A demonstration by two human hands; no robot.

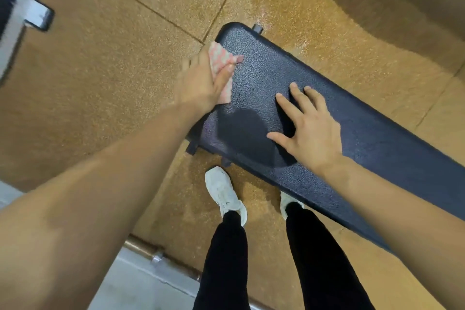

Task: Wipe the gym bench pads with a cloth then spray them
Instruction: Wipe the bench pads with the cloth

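Head view: wiping is the step in hand. Left hand (201, 80) presses a pink checked cloth (221, 63) against the near-left edge of the dark bench pad (364, 128), fingers closed over the cloth. Right hand (307, 126) lies flat on the pad, fingers spread, holding nothing, apparently bracing. The pad runs diagonally from upper centre to the right frame edge. Judged next move: draw the cloth along the unwiped length toward the right. The far end of the pad is cut off. No spray bottle is visible. Pad wetness cannot be determined. Bench frame is mostly hidden beneath the pad.
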